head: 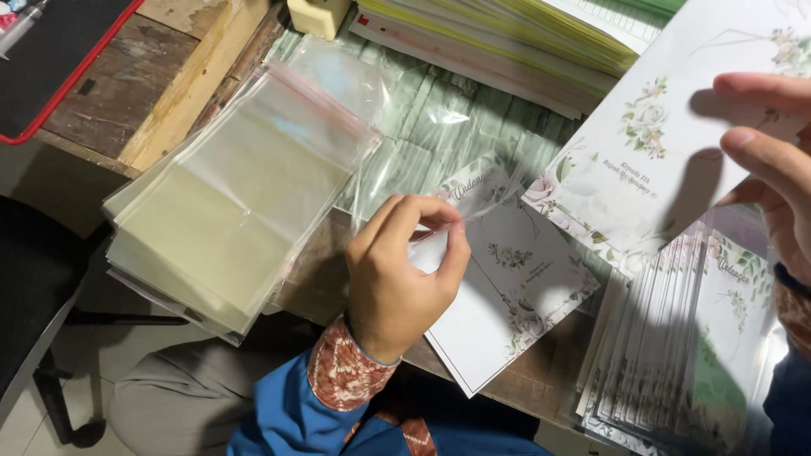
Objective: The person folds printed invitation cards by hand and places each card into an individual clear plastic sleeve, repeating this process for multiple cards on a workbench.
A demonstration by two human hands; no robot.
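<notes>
Sleeved card (pixel 507 287) pinched by left hand (pixel 397 287), right hand (pixel 773 160) apart

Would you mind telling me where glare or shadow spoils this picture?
Head view: sheen whitens the stack of clear plastic sleeves; the right hand throws a shadow across the floral card it holds; the left hand and its card are evenly lit and sharp.

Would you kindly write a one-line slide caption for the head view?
Left hand pinches a clear sleeve over a floral card; right hand lifts another card.
</notes>
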